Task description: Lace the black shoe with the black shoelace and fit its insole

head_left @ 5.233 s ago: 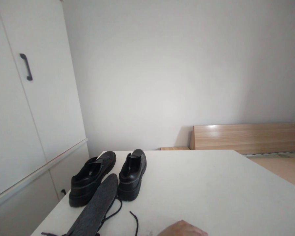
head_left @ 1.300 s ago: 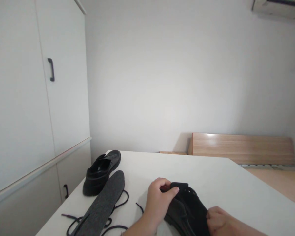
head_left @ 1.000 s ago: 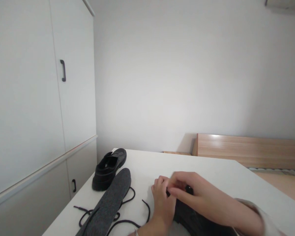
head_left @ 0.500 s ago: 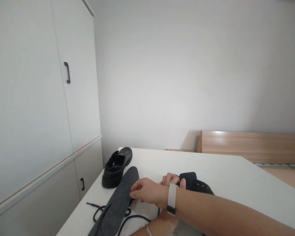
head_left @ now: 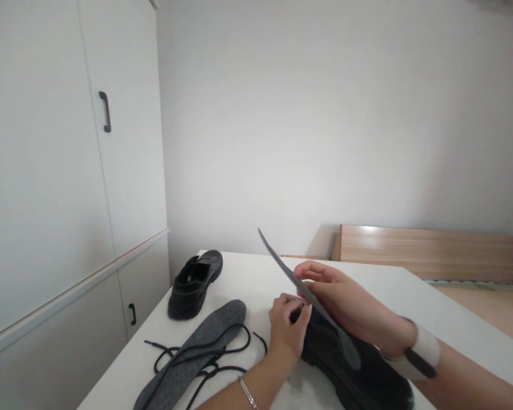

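The right hand (head_left: 346, 302) has its grip closed on the held insole (head_left: 320, 310), a thin grey piece seen almost edge-on. It is tilted, with one end raised high towards the far edge of the desk (head_left: 410, 307) and the other down over the near shoe (head_left: 325, 350). Whether that lower end touches the shoe I cannot tell.

The left hand (head_left: 288, 324) has its grip closed on the edge of the near shoe, thumb and fingers together; the hand hides just what part is pinched. This black shoe lies slantwise, reaching towards the near side of the desk, whose near edge is out of view.

The far shoe (head_left: 192, 287), also black, stands upright beside the left edge, close to the far left corner. A small pale mark (head_left: 190, 279) shows inside it, too small to read.

Between that shoe and the left hand, nearer the viewer, the flat insole (head_left: 224, 316) lies along the left edge. Black laces (head_left: 216, 370) loop over it and out onto the desk.

A bracelet (head_left: 248, 393) circles the left wrist, and a pale wristband (head_left: 425, 344) with a dark inset the right. Past the far right corner stands a wooden headboard (head_left: 427, 250).
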The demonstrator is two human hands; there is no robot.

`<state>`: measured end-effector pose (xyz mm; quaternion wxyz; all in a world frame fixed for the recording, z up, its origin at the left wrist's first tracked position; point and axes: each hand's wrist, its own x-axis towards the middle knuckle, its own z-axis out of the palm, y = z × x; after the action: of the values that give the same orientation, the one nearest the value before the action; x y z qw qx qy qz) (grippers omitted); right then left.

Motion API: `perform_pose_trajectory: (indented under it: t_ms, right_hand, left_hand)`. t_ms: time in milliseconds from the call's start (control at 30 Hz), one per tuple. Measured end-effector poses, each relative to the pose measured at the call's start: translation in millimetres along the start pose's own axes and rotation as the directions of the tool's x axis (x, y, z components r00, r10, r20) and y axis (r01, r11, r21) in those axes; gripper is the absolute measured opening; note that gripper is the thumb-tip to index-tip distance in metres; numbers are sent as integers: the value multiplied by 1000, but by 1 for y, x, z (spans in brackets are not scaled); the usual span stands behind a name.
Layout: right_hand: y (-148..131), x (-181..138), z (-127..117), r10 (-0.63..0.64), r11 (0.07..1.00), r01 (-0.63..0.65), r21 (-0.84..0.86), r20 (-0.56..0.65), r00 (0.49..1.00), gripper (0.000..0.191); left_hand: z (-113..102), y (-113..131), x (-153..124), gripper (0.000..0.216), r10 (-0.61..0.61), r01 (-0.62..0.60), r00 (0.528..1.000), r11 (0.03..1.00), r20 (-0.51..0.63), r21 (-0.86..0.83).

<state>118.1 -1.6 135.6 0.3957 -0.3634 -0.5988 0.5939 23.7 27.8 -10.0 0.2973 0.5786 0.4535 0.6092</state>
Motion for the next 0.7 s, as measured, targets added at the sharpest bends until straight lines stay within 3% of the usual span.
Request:
perform_pose_trajectory:
  t_ms: [100, 167, 267, 333, 400, 500, 700]
  right_hand:
    - [-12, -30, -42, 2, 952, -27, -304, -81, 997, 27]
    - [-14, -51, -63, 24, 866, -50, -497, -58, 998, 33]
    - [-13, -80, -80, 88, 656, -129, -744, -94, 992, 41]
    - [-14, -95, -84, 58, 479, -153, -864, -143, 988, 37]
    - [-18, -105, -85, 8, 343, -125, -931, -130, 991, 27]
    - [-28, -111, -85, 35, 233, -82, -969, -76, 996, 10]
    - [-37, -103, -67, 188, 80, -66, -995, -50, 981, 24]
  left_hand:
    - [-1, 1, -1, 15, 3, -3, 1000, 1000, -1, -1]
    - [-2, 2, -1, 17, 7, -7, 1000, 1000, 4, -8]
    - [-2, 7, 0, 14, 21, -20, 998, 1000, 61, -7]
    - [-3, 10, -1, 21, 18, -18, 995, 1000, 98, -2]
    - [-3, 14, -3, 28, 2, -2, 994, 1000, 108, -3]
    - [-5, 17, -8, 33, -36, 37, 993, 999, 117, -11]
    - [-9, 17, -16, 48, -120, 130, 981, 990, 150, -60]
